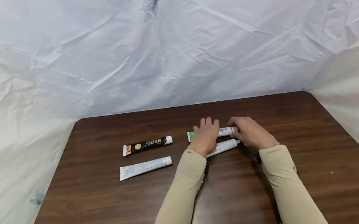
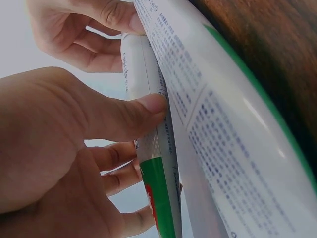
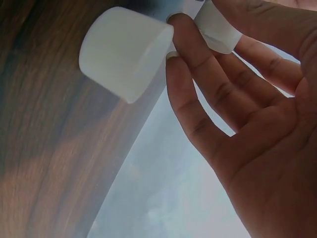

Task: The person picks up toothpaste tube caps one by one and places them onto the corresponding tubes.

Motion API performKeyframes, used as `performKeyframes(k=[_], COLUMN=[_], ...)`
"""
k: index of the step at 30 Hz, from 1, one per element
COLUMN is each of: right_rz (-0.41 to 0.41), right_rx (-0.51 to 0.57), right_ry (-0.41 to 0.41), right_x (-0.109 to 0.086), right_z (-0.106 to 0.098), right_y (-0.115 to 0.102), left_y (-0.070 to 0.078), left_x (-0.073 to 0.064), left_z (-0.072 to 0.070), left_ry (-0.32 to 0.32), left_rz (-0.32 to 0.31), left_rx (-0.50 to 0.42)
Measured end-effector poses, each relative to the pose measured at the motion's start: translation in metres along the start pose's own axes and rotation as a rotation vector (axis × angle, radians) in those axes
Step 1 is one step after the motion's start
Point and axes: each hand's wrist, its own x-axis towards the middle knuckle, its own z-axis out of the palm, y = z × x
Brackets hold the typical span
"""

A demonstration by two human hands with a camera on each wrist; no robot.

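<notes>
A white toothpaste tube with a green end (image 1: 191, 136) lies toward the back right of the table, both hands on it. My left hand (image 1: 206, 138) holds its body, the thumb on one side and fingers behind, as the left wrist view shows. My right hand (image 1: 251, 132) pinches it near the cap (image 3: 218, 29). Just in front of it lies another white toothpaste tube (image 1: 224, 146), printed with small text and green along one edge in the left wrist view. Its white cap (image 3: 126, 54) stands close to the right fingers, apart from them.
To the left, a black and gold tube (image 1: 146, 145) lies with its white cap pointing right. Nearer the front is a white printed tube (image 1: 145, 168), pointing the same way. White sheeting (image 1: 172, 60) hangs behind and beside the dark wooden table (image 1: 239, 202).
</notes>
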Motion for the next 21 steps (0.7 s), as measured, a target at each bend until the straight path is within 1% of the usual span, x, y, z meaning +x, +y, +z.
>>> performKeyframes(k=[6,12,16,21], right_rz=[0.012,0.005,-0.007,-0.041], right_rx=[0.024,0.030,0.037,-0.008], right_ry=[-0.020,-0.012,-0.013,0.022], right_x=[-0.0012,0.0004,0.0016,0.0000], right_z=[-0.0008,-0.0014,0.0008,0.0044], right_y=[0.0002,-0.0001,0.0000,0.0015], left_y=[-0.0008,-0.0023,-0.0028,-0.0022], left_x=[-0.0005,0.0001,-0.0006,-0.0008], left_z=[-0.0012,-0.0027,-0.0027,-0.0008], left_ry=[0.000,0.021,0.021,0.017], left_rz=[0.000,0.005,0.001,0.001], left_rx=[-0.008,0.003,-0.001,-0.002])
